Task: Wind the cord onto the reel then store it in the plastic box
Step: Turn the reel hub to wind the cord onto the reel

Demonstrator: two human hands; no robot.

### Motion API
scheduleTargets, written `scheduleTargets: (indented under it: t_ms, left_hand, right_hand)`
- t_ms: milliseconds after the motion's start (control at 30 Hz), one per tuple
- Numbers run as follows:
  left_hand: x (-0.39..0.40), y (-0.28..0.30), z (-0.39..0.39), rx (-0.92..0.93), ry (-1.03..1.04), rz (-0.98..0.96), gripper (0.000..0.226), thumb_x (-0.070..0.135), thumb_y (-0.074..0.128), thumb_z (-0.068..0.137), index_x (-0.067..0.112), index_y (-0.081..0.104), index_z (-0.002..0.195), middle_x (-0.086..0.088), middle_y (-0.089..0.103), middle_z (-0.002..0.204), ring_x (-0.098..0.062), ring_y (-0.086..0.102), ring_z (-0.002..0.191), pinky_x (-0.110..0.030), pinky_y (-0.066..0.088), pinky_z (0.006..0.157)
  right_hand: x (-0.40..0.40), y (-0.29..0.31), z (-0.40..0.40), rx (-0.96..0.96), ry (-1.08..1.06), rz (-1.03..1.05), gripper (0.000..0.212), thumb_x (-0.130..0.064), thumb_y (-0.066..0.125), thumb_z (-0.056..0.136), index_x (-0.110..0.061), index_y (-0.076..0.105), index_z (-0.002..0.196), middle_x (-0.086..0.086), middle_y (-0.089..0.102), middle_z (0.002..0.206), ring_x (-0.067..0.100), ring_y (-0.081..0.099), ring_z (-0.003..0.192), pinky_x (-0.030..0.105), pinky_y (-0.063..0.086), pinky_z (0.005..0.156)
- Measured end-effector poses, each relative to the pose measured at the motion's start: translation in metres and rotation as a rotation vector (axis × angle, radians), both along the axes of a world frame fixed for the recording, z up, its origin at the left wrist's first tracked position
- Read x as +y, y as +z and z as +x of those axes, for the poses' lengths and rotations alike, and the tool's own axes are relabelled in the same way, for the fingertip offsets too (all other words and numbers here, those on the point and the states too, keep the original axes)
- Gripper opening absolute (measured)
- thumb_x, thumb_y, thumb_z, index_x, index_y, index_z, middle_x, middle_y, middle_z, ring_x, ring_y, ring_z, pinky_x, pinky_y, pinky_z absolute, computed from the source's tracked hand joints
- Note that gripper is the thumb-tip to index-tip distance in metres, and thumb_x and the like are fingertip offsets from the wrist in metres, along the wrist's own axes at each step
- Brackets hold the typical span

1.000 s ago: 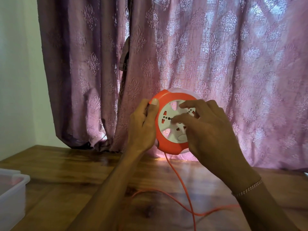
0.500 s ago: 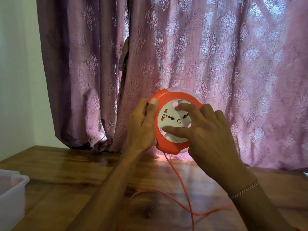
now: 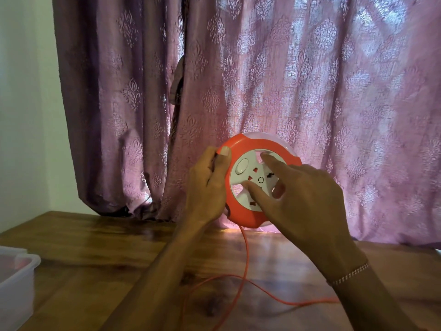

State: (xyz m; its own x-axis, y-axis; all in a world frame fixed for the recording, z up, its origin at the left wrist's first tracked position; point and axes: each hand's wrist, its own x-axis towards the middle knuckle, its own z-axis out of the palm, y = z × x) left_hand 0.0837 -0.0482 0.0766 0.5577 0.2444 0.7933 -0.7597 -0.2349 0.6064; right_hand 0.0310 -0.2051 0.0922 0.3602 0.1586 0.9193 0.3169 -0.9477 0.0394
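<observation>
A large pink curtain point(image 3: 298, 91) with a pressed flower pattern fills the back of the view, from 10 o'clock over to 3 o'clock, and light comes through it. Under it a brown wooden table point(image 3: 100, 263) covers the whole lower part, from 8 o'clock to 4 o'clock.

A little right of the centre, the orange reel point(image 3: 241, 211) is held up above the table, with its white face toward the camera. This face has socket holes and 1 round button. The left hand point(image 3: 207, 187) grips the reel on its rim at 9 o'clock; the thumb lies on the front edge and the other fingers are curled behind it. The right hand point(image 3: 307, 199) is on the white face from the 3 o'clock side. 2 of its fingers are stretched and press into the openings of the face, and it holds nothing.

The plastic box point(image 3: 16, 290) stands on the table at 8 o'clock, at the left border, well apart from the reel; only 1 part of it is visible.

The thin orange cord point(image 3: 245, 259) leaves the reel at its 6 o'clock point, hangs down to the table and lies there in loose curves toward 5 o'clock.
</observation>
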Motion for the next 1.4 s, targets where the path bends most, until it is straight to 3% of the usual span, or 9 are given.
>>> scheduleTargets:
  t_ms: [133, 267, 433, 667, 833, 1000, 1067, 1200, 1400]
  left_hand:
    - [0.000, 0.000, 0.001, 0.002, -0.014, -0.012, 0.046, 0.055, 0.044, 0.099, 0.013, 0.057, 0.087, -0.013, 0.068, 0.080, -0.039, 0.066, 0.079, -0.057, 0.056, 0.071]
    - [0.001, 0.000, 0.001, 0.000, -0.016, -0.020, 0.043, 0.050, 0.044, 0.101, 0.012, 0.060, 0.090, -0.016, 0.069, 0.084, -0.039, 0.066, 0.081, -0.058, 0.056, 0.073]
    - [0.003, 0.001, 0.002, -0.014, -0.001, -0.032, 0.044, 0.054, 0.044, 0.099, 0.013, 0.058, 0.088, -0.016, 0.067, 0.082, -0.037, 0.066, 0.078, -0.060, 0.055, 0.072]
    - [0.002, 0.000, 0.001, 0.002, -0.011, -0.016, 0.038, 0.047, 0.045, 0.102, 0.014, 0.060, 0.089, -0.012, 0.071, 0.082, -0.035, 0.069, 0.080, -0.058, 0.057, 0.071]
    - [0.003, 0.000, 0.001, 0.011, -0.007, -0.004, 0.042, 0.053, 0.044, 0.100, 0.016, 0.061, 0.092, -0.009, 0.073, 0.084, -0.031, 0.072, 0.080, -0.056, 0.059, 0.073]
    - [0.001, -0.001, 0.002, 0.016, 0.020, 0.023, 0.048, 0.058, 0.043, 0.099, 0.013, 0.057, 0.089, -0.012, 0.071, 0.080, -0.031, 0.071, 0.076, -0.059, 0.057, 0.070]
    - [0.002, 0.000, 0.003, -0.004, 0.027, 0.011, 0.050, 0.057, 0.044, 0.099, 0.010, 0.055, 0.087, -0.017, 0.067, 0.078, -0.034, 0.068, 0.073, -0.060, 0.054, 0.069]
    - [0.003, 0.001, 0.003, -0.011, 0.028, 0.017, 0.044, 0.057, 0.045, 0.099, 0.016, 0.056, 0.084, -0.016, 0.066, 0.077, -0.041, 0.064, 0.076, -0.060, 0.053, 0.069]
    - [0.003, -0.001, 0.005, 0.011, 0.042, 0.027, 0.037, 0.053, 0.045, 0.100, 0.025, 0.056, 0.078, -0.002, 0.064, 0.068, -0.027, 0.062, 0.066, -0.058, 0.053, 0.067]
  right_hand:
    - [-0.009, 0.003, 0.003, -0.096, 0.187, -0.087, 0.021, -0.029, 0.061, 0.090, -0.019, 0.073, 0.103, 0.004, 0.071, 0.098, 0.030, 0.056, 0.088, 0.044, 0.051, 0.074]
    - [-0.012, 0.003, 0.003, -0.038, 0.265, -0.279, 0.044, -0.026, 0.039, 0.079, -0.030, 0.077, 0.099, 0.009, 0.063, 0.128, 0.033, 0.051, 0.105, 0.050, 0.053, 0.082]
    - [-0.011, -0.001, 0.006, 0.052, 0.160, -0.314, 0.057, -0.027, 0.029, 0.078, -0.041, 0.073, 0.112, 0.008, 0.056, 0.136, 0.032, 0.046, 0.108, 0.050, 0.052, 0.083]
    - [-0.008, -0.002, 0.004, 0.025, 0.071, -0.299, 0.058, -0.026, 0.030, 0.077, -0.044, 0.072, 0.112, 0.009, 0.060, 0.128, 0.036, 0.054, 0.102, 0.043, 0.046, 0.075]
    - [-0.002, -0.004, 0.001, 0.048, 0.044, -0.212, 0.059, -0.030, 0.032, 0.076, -0.048, 0.066, 0.121, 0.010, 0.058, 0.118, 0.032, 0.055, 0.102, 0.041, 0.047, 0.075]
    - [0.001, -0.007, 0.001, 0.016, 0.085, -0.091, 0.056, -0.029, 0.063, 0.070, -0.046, 0.065, 0.123, 0.009, 0.058, 0.098, 0.030, 0.061, 0.089, 0.041, 0.050, 0.071]
    - [0.001, -0.008, 0.001, 0.012, 0.064, -0.056, 0.059, -0.040, 0.070, 0.070, -0.046, 0.062, 0.128, 0.007, 0.059, 0.093, 0.030, 0.062, 0.082, 0.038, 0.051, 0.068]
    - [0.005, -0.010, 0.003, 0.019, 0.031, 0.027, 0.064, -0.064, 0.067, 0.072, -0.044, 0.059, 0.132, 0.005, 0.070, 0.092, 0.030, 0.068, 0.074, 0.036, 0.055, 0.061]
    - [0.001, -0.008, 0.007, 0.060, 0.066, 0.025, 0.064, -0.075, 0.057, 0.075, -0.043, 0.061, 0.131, -0.004, 0.069, 0.084, 0.022, 0.066, 0.074, 0.028, 0.048, 0.061]
